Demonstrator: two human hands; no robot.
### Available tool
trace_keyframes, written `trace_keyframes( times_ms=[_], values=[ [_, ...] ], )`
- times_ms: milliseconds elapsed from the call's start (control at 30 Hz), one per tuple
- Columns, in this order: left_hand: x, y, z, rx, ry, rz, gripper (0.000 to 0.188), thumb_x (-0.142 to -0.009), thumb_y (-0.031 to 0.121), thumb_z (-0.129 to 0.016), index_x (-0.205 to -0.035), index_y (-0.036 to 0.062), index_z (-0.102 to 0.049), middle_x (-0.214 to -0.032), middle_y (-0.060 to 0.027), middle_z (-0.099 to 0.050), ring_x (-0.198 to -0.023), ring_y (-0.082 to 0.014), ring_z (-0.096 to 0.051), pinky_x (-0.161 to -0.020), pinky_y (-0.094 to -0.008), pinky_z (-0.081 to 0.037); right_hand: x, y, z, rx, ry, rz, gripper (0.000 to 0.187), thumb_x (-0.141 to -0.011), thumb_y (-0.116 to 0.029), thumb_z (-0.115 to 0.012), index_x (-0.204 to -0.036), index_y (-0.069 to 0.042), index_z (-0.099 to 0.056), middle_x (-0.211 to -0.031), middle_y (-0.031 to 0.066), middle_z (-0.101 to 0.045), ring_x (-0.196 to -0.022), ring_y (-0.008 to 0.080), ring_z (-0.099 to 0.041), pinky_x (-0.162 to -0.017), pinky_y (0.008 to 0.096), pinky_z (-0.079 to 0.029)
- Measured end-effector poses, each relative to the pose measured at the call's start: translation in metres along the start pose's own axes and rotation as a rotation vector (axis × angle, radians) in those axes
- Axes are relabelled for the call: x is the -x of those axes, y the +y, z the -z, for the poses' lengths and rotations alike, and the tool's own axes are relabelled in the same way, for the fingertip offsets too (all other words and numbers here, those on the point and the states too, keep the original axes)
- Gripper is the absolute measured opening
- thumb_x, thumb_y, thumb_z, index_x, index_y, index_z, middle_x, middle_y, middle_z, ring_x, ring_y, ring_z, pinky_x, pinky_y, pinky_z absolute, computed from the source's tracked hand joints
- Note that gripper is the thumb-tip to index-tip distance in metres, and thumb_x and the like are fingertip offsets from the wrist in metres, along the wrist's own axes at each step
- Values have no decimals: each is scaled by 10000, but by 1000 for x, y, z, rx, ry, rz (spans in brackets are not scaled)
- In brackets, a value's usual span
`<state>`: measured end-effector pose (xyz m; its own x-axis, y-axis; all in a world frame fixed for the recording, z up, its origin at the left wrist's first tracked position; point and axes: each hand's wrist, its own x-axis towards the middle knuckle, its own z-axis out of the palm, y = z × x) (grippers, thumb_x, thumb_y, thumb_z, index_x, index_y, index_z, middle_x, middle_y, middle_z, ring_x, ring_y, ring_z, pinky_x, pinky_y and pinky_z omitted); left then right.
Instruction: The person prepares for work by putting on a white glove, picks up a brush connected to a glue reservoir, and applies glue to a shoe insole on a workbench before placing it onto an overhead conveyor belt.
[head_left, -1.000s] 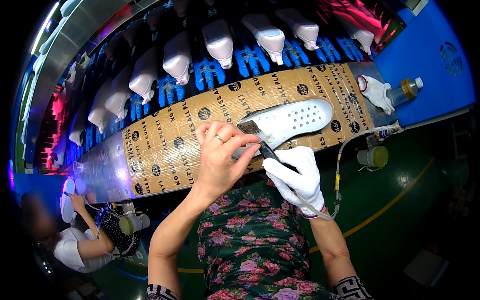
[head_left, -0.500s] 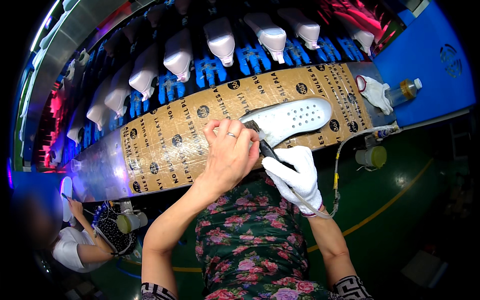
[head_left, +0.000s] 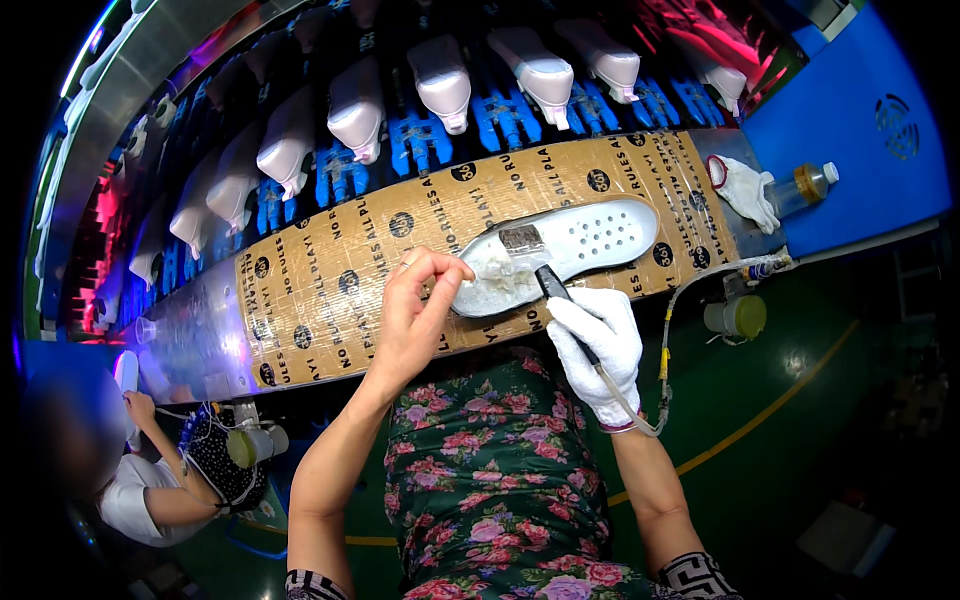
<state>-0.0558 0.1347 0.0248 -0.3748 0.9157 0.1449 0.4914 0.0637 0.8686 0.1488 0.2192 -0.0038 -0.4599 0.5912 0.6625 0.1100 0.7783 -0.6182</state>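
Note:
A white shoe sole (head_left: 585,235) with a dark rim and a cluster of round holes lies on the cardboard. Its left end is smeared with something whitish and lumpy. My right hand (head_left: 598,345), in a white knit glove, is closed round the black handle of a glue brush (head_left: 549,282) with a hose running from its lower end. The brush's brown bristles are over the middle of the sole. My bare left hand (head_left: 415,305) is at the sole's left end, thumb and forefinger pinched; what they hold, if anything, is too small to make out.
Printed cardboard (head_left: 330,260) covers the metal bench (head_left: 190,345). Beyond it stand several pale shoe lasts (head_left: 440,80) on blue holders. At right are a white glove (head_left: 743,190), a plastic bottle (head_left: 805,187) and a hanging pot (head_left: 740,318). A co-worker (head_left: 160,495) sits at lower left.
My left hand has moved left and down, away from the brush bristles to the sole's left end. My right hand has shifted slightly right with the brush, uncovering the smeared end.

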Motion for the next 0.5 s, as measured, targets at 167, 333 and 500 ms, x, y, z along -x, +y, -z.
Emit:
trace_keyframes(
  times_ms=[167,333,500],
  values=[
    [-4,-1,-5,-137,-1,57,167,-918,170,-533,-867,79,-664,-777,-29,-506,-813,-169,-464,-810,-328,-283,4,1,-1,-22,41,-59,323,-687,1,-733,-998,-59,-670,-934,91,-613,-810,259,-582,-717,341,-453],
    [-7,-1,-14,-242,30,-39,160,-917,153,-529,-889,90,-673,-841,-26,-523,-877,-185,-456,-826,-333,-261,7,3,-2,-24,50,-73,348,-684,4,-732,-1019,-60,-660,-946,99,-613,-823,267,-587,-737,347,-464],
    [-7,-2,-19,-308,35,-89,150,-903,119,-526,-924,86,-672,-897,-38,-552,-913,-196,-469,-836,-344,-267,11,5,-2,-29,57,-96,352,-683,6,-731,-1022,-55,-657,-950,108,-613,-832,272,-592,-745,353,-474]
  ],
)
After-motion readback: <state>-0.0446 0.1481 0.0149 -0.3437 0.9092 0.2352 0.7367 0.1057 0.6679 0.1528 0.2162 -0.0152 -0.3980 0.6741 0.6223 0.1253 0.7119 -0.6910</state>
